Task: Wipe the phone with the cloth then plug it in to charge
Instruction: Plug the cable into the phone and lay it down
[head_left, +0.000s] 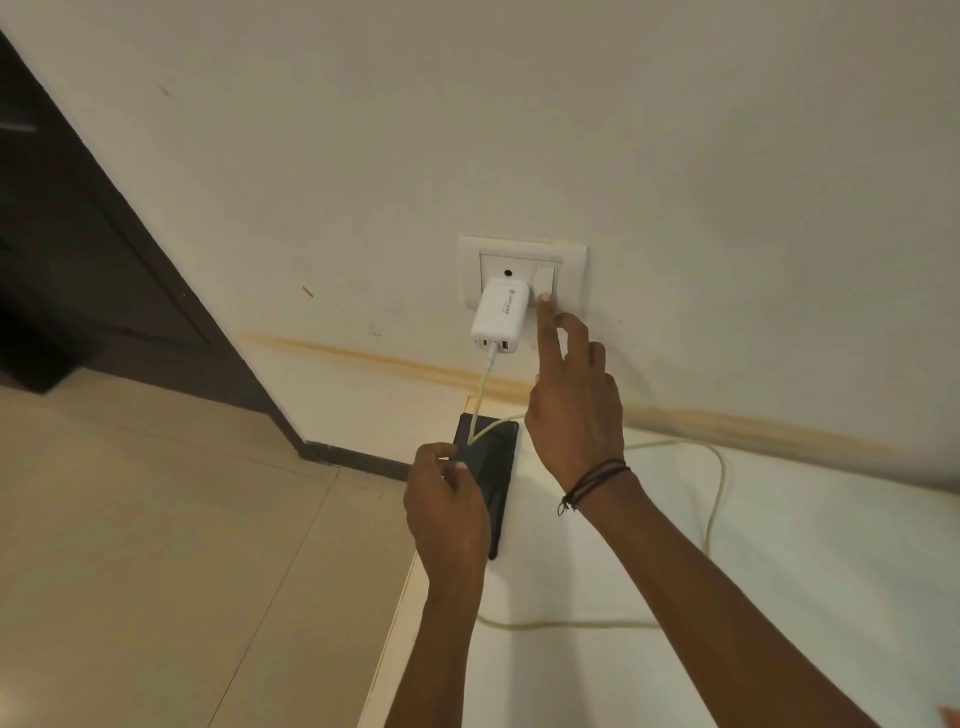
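From my remote seat, the head camera shows the phone (493, 467) lying dark and face up on the near left corner of the white bench (779, 597), close under the wall (727, 156). My left hand (447, 512) grips it by its left long edge, with the fingers curled in over the rim and the thumb tucked close.

My right hand (574, 415) is raised to the socket plate (571, 260). Its forefinger is straight and the fingertip (544, 299) presses the lower part of the switch (544, 278). The other fingers are loosely bent and hold nothing. A dark cord band (597, 480) circles that wrist.

Just left of the switch, the white charger (500, 317) sits plugged into the socket, with its ports facing down. A pale cable (719, 483) leaves one port and drops to the upper part of the phone, where it bends sharply beside my left fingertips. It then passes behind the right hand, loops wide across the bench and returns under my left forearm. I cannot tell whether its far end is seated in the phone.

Tan floor tiles (156, 545) lie to the left of the bench, and a dark door (78, 260) stands at the far left. A yellowish stain runs along the wall above the bench.
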